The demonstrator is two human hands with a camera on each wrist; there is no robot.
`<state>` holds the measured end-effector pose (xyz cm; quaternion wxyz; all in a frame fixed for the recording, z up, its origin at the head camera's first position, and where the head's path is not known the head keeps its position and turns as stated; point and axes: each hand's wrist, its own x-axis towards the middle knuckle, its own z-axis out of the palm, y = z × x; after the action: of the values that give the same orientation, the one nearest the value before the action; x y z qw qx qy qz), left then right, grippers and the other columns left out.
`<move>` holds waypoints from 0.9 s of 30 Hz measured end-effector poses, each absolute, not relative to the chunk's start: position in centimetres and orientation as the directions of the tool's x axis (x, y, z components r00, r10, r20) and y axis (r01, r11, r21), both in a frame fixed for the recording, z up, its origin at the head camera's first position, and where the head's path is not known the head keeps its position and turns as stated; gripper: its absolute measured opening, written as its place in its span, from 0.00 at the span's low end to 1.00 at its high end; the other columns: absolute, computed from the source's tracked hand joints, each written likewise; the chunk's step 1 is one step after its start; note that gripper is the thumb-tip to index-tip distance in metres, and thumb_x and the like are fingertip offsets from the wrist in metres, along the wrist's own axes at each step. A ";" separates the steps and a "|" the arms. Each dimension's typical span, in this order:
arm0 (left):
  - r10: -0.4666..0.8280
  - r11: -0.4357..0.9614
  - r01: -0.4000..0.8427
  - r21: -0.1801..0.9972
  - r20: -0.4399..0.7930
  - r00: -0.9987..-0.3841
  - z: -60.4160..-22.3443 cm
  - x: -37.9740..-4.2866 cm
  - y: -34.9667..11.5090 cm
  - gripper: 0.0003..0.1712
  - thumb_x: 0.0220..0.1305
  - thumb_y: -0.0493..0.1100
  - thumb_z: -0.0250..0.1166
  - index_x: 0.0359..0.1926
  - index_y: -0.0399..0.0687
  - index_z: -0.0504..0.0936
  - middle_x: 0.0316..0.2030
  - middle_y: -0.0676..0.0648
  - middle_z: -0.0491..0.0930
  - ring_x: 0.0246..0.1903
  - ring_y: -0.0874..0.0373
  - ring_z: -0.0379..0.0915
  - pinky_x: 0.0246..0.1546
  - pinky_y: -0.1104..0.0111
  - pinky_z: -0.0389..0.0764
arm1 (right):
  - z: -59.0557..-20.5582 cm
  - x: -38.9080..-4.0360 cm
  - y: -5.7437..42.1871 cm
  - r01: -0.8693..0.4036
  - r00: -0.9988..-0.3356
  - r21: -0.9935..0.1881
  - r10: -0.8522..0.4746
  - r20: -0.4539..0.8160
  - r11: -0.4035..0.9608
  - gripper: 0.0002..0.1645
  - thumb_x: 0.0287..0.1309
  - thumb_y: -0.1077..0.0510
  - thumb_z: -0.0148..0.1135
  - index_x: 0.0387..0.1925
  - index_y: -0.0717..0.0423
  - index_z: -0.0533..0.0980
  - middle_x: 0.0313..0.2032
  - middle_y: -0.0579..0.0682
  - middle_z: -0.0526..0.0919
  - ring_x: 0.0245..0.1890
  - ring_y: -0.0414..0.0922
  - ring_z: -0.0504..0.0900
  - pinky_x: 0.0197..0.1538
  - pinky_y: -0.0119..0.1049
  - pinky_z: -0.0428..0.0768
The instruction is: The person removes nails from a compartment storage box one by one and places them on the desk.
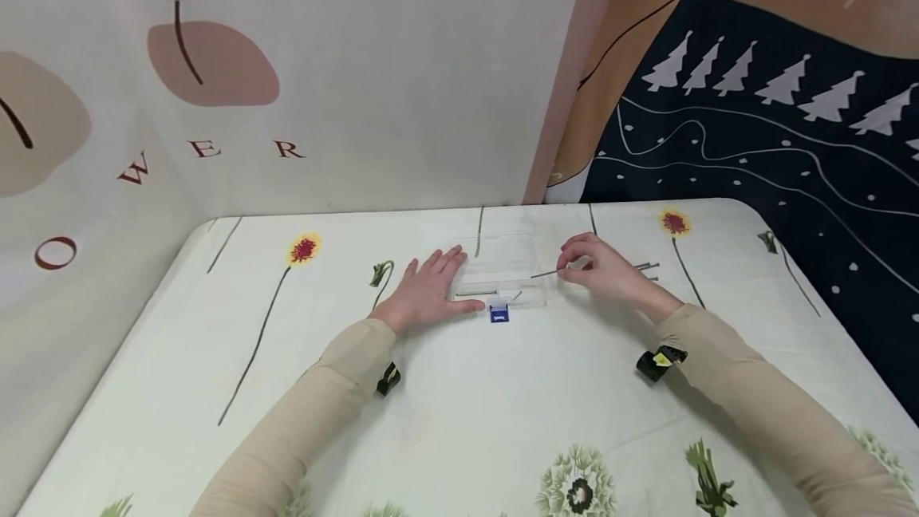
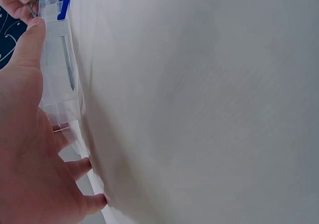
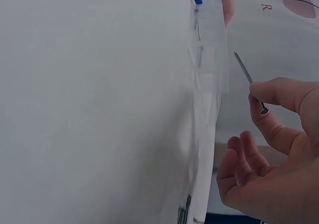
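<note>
A clear plastic box [image 1: 534, 298] with a blue latch [image 1: 498, 313] lies on the table, its see-through lid [image 1: 506, 250] folded back behind it. Inside are a long nail [image 1: 476, 293] and a small thin piece of metal [image 1: 517, 295]. My left hand [image 1: 429, 292] is at the box's left end, fingers spread, thumb along the front edge; in the left wrist view some fingertips [image 2: 102, 200] touch the cloth. Between thumb and index finger, my right hand [image 1: 599, 268] pinches a single nail [image 3: 243, 68] near its head, the point directed left over the box's right side.
Several loose nails [image 1: 648, 266] lie on the cloth beneath and right of my right wrist. A white flowered tablecloth [image 1: 445, 421] covers the table. Printed hangings [image 1: 402, 102] stand right behind its far edge.
</note>
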<state>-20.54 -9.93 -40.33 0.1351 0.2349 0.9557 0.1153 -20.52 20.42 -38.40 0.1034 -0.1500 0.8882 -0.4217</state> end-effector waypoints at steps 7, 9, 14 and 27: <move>0.479 0.861 0.415 0.294 -0.196 -0.856 -40.4 -20.5 -9.9 0.57 0.59 0.76 0.53 0.76 0.47 0.47 0.76 0.49 0.41 0.73 0.45 0.37 0.67 0.42 0.40 | -38.3 -20.0 22.4 -0.205 -0.934 -0.782 -0.357 -0.024 0.588 0.05 0.61 0.64 0.61 0.36 0.65 0.78 0.50 0.61 0.71 0.52 0.54 0.68 0.55 0.52 0.72; 0.479 0.861 0.415 0.293 -0.196 -0.855 -40.4 -20.5 -9.9 0.57 0.59 0.76 0.53 0.76 0.47 0.47 0.76 0.49 0.41 0.73 0.45 0.37 0.67 0.42 0.40 | -38.2 -19.9 23.1 -0.201 -0.937 -0.780 -0.347 -0.023 0.593 0.05 0.62 0.65 0.61 0.36 0.65 0.78 0.49 0.60 0.71 0.50 0.54 0.70 0.54 0.52 0.72; 0.478 0.862 0.414 0.292 -0.199 -0.855 -40.4 -20.5 -9.9 0.57 0.59 0.77 0.52 0.76 0.47 0.46 0.76 0.50 0.40 0.73 0.45 0.37 0.67 0.42 0.39 | -38.0 -19.7 24.6 -0.178 -0.948 -0.771 -0.315 -0.031 0.612 0.05 0.62 0.65 0.61 0.38 0.65 0.78 0.50 0.60 0.72 0.49 0.53 0.71 0.54 0.53 0.72; 0.477 0.864 0.414 0.286 -0.201 -0.856 -40.5 -20.5 -9.9 0.57 0.59 0.76 0.51 0.76 0.47 0.46 0.76 0.50 0.40 0.73 0.46 0.37 0.68 0.43 0.39 | -37.9 -19.1 27.3 -0.149 -0.962 -0.742 -0.271 -0.045 0.654 0.09 0.65 0.62 0.59 0.42 0.66 0.77 0.47 0.60 0.76 0.48 0.53 0.73 0.54 0.52 0.73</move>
<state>-20.53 -9.87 -40.47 0.1334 0.2329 0.9562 0.1168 -19.11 27.33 -37.87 0.0758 -0.1159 0.9062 -0.3996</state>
